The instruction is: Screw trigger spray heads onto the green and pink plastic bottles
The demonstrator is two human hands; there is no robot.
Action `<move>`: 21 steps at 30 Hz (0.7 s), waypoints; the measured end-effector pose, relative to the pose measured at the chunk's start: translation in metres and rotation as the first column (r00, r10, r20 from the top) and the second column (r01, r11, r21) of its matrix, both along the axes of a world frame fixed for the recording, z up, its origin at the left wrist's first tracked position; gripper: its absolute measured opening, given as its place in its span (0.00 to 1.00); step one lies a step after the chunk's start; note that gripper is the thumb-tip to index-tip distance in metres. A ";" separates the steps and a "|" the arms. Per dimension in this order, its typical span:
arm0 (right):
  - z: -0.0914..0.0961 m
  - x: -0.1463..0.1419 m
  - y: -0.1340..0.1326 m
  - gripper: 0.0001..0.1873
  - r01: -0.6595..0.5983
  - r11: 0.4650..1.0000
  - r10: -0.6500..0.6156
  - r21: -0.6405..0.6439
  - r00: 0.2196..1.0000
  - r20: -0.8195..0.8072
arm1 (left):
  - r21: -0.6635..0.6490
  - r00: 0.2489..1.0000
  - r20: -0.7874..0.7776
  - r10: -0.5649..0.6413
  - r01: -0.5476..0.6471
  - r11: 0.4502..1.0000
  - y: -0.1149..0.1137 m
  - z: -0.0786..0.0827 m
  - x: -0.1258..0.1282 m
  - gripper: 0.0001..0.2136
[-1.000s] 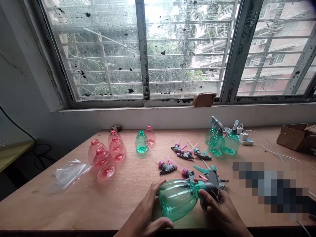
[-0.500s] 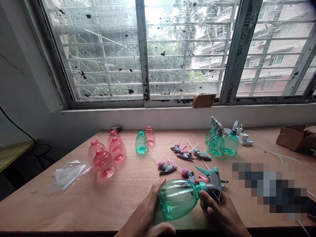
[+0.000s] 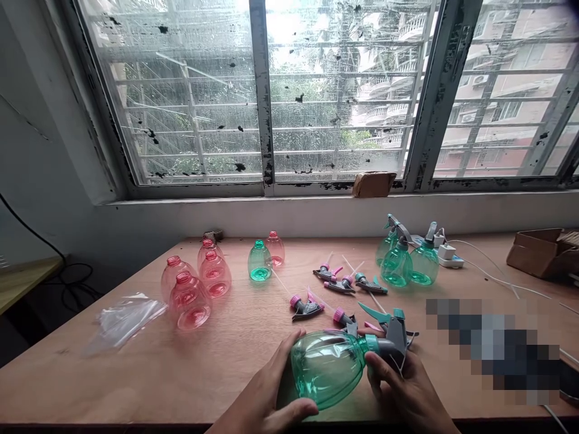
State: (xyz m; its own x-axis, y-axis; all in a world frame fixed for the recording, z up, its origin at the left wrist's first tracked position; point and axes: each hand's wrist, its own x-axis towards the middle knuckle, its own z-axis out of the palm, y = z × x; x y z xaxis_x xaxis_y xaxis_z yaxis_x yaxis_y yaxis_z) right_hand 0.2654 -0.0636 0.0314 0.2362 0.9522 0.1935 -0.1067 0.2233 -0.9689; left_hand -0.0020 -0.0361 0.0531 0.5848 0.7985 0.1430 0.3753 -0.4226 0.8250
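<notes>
A green translucent spray bottle lies on its side near the front edge of the wooden table. My left hand wraps round its wide base, thumb under it. My right hand is closed on the neck, where a grey spray head with a teal trigger sits on the bottle. Loose grey spray heads with pink or teal nozzles lie just behind.
Several empty pink bottles stand at the left, with a green one and a pink one further back. Three green bottles with spray heads stand at the back right. A plastic bag lies left; a cardboard box and white cable lie right.
The green bottle has turned slightly in my hands, and my left thumb has come further under its base. Nothing else has moved.
</notes>
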 end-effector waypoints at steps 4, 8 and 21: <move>0.004 0.001 -0.002 0.28 -0.010 1.000 0.010 0.005 0.999 0.030 | -0.018 0.999 0.001 -0.053 0.053 0.998 0.001 0.000 -0.005 0.37; 0.003 0.004 -0.001 0.26 -0.024 1.000 0.023 0.018 0.997 0.069 | -0.050 0.998 0.021 -0.060 0.061 0.997 0.007 -0.005 -0.005 0.31; -0.001 0.004 -0.001 0.25 -0.016 1.000 0.015 0.016 0.996 0.085 | 0.064 1.000 0.027 0.004 -0.005 0.998 0.007 -0.008 0.004 0.47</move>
